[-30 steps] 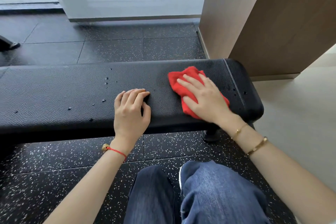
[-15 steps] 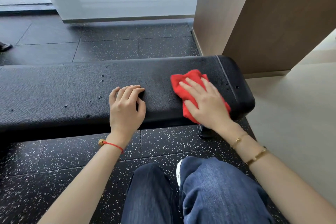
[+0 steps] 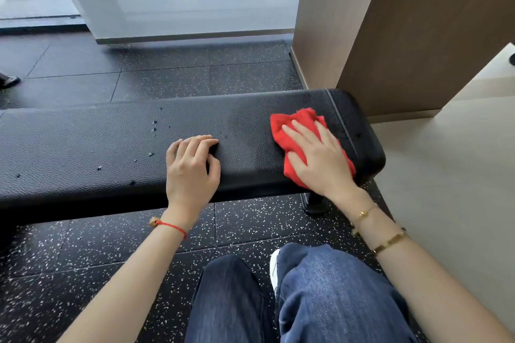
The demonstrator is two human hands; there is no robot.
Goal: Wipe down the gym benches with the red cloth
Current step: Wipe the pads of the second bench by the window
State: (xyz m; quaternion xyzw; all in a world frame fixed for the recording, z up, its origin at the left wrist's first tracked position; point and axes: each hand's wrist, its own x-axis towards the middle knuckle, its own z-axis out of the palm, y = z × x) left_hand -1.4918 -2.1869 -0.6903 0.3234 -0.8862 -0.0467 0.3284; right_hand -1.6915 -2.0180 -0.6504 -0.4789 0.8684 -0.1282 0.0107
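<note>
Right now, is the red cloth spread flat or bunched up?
Bunched: the red cloth lies crumpled in folds under the flat right hand on the bench.

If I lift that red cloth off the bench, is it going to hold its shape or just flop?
Probably flop: the red cloth lies bunched in soft folds under the right hand. It looks thin, so likely light. On the pebbled bench it should slide under flat fingers rather than roll.
</note>
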